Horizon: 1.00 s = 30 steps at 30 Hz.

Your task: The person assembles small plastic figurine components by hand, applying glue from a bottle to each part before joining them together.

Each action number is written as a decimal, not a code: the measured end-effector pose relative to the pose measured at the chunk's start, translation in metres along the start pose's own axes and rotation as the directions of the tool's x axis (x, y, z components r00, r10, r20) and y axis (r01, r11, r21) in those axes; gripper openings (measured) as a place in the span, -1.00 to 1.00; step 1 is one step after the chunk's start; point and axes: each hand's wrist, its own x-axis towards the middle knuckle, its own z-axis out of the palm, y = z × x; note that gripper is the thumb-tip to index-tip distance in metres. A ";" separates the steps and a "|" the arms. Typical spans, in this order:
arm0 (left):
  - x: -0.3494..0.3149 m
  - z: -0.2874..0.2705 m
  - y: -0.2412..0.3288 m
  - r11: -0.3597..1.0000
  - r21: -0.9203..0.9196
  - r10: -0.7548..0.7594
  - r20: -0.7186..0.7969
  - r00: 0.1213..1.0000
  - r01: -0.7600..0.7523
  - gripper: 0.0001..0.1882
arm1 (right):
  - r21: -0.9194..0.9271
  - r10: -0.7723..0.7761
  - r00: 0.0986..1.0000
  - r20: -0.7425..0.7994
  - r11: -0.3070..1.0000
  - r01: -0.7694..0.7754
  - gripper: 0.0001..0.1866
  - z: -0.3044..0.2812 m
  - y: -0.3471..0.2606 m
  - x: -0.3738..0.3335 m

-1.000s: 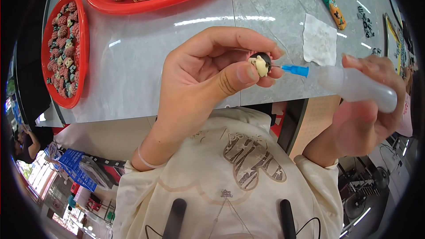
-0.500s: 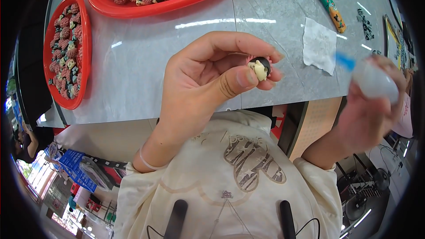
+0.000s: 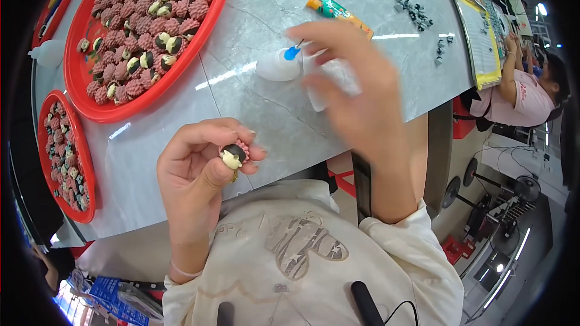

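My left hand pinches a small figure between thumb and fingers. The figure has a cream face, a black cap of hair and a ridged pink back. Farther right, my right hand is smeared by motion, its thumb and fingers apart with nothing between them. Beside those fingertips, a white squeeze bottle with a blue nozzle lies on the grey table. A white sheet of tissue shows partly behind the right hand.
A large red tray holds many similar pink pieces, with a smaller red tray nearer. Beyond the tissue lie a yellow-green tube and small dark parts. Another white bottle stands far left. A person sits at right.
My right hand has swung inward over the table and let go of the bottle, which now lies there. The view has shifted rightward; my left hand still pinches the figure.
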 end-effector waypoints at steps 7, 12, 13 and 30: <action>0.001 0.006 0.002 0.998 0.054 -0.030 0.001 1.000 0.030 -0.69 | -0.332 0.237 0.937 -0.257 0.889 -0.316 -0.80 -0.096 0.104 0.007; -0.002 -0.001 0.000 1.000 0.006 -0.018 0.014 1.000 0.018 -0.70 | -0.267 0.261 0.946 -0.193 0.914 -0.306 -0.79 -0.089 0.088 -0.003; -0.003 -0.004 0.000 1.000 -0.031 0.000 0.029 1.000 0.001 -0.71 | -0.030 0.340 0.923 -0.180 0.936 -0.350 -0.80 -0.088 0.078 -0.006; 0.000 0.003 0.001 0.999 -0.015 -0.041 0.036 0.999 0.041 -0.58 | 0.657 0.061 0.966 0.252 0.722 -0.217 -0.77 -0.006 -0.028 -0.033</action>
